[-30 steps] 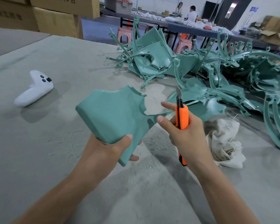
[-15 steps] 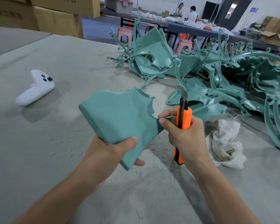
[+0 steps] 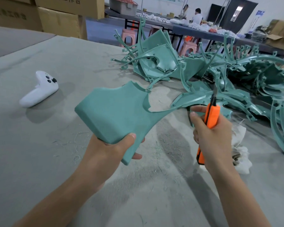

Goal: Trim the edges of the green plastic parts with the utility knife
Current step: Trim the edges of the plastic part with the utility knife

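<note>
Evidently light and stiff, the part (image 3: 118,112) is corner-gripped by the left hand (image 3: 108,151), the right hand (image 3: 210,136) clasping the knife (image 3: 212,115).

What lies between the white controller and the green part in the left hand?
In the head view, only bare grey table separates the white controller from the green part.

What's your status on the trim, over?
Left grip holds green part by its near corner. Right grip holds utility knife, blade up, off the part's edge. Parts pile behind, nothing blocking.
</note>
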